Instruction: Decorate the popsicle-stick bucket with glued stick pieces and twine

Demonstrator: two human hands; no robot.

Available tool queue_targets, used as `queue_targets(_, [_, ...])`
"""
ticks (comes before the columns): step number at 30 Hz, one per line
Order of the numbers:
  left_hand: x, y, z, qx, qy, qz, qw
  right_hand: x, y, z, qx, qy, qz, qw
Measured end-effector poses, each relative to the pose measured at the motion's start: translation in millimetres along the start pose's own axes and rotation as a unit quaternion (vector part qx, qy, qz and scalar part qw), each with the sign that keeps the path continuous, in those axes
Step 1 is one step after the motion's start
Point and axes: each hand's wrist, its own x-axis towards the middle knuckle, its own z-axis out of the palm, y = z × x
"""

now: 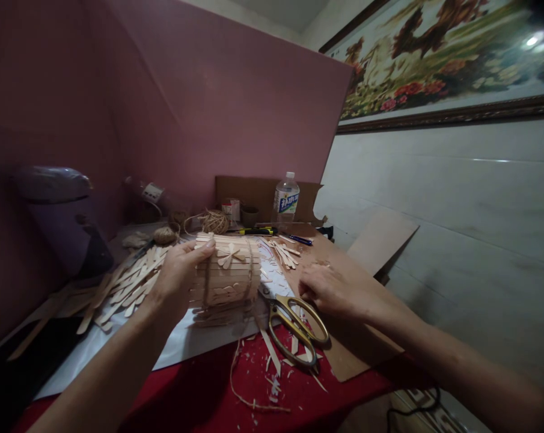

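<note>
At the back of the desk (177,394), a bottle (285,202) label seemed to read "补水", while the left hand (180,272) gripped a stick-covered cylinder (224,278) over white paper (179,341), beside scissors (295,328), and the right hand (324,288) curled, whether holding anything I couldn't tell.

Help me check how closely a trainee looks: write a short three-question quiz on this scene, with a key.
1. Multiple choice: what holds the stick barrel?
A. The person's left
B. The person's right
C. Both together

2. True or false: the bottle lies on its side.

3. Fill in the colour: the scissors have ____ handles.

Key:
1. A. The left hand holds it, thumb on top.
2. False. It stands upright toward the back.
3. Gold.
</note>
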Motion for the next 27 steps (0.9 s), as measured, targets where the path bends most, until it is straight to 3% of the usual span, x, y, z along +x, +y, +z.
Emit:
queue_targets(9, [1,-1,-0.6,-0.005,-0.012,0.007,1.000,2,-12,-12,-0.002,-0.014,-0.013,1.000])
queue_targets(16, [1,-1,-1.2,-0.002,-0.008,0.005,1.000,2,-2,-7,0.005,-0.005,-0.044,0.999])
queue_targets(27, [1,-1,0.1,-0.010,-0.004,0.000,1.000,0,-1,-11,-0.036,-0.019,-0.037,0.998])
